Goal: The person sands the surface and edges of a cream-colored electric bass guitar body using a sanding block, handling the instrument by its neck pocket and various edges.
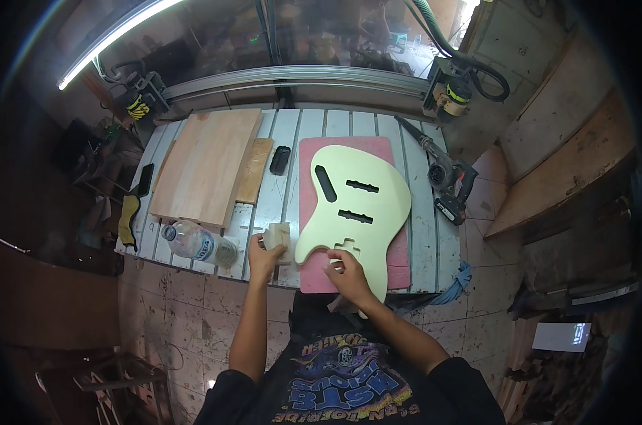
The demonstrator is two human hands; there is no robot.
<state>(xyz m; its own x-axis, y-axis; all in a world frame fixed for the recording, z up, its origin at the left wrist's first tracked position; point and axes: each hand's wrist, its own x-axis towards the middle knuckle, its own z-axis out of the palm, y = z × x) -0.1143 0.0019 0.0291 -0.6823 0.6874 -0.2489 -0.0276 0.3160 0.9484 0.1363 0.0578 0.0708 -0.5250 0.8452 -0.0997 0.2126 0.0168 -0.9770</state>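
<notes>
A cream, guitar-shaped body (370, 170) lies on a pink rectangular pad (308, 152) (to cushion it, we presume). Our left hand (263, 258) clasps a pale, squarish block (278, 234); whether our right hand (348, 276), at the body's near end, pinches anything, we cannot tell.

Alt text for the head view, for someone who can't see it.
A person's right hand is at the edge of a cream guitar body with dark slots, lying on a pink pad, while the left hand holds a small pale block. Also on the slatted bench are a clear plastic bottle, wooden boards and a dark power tool.
</notes>
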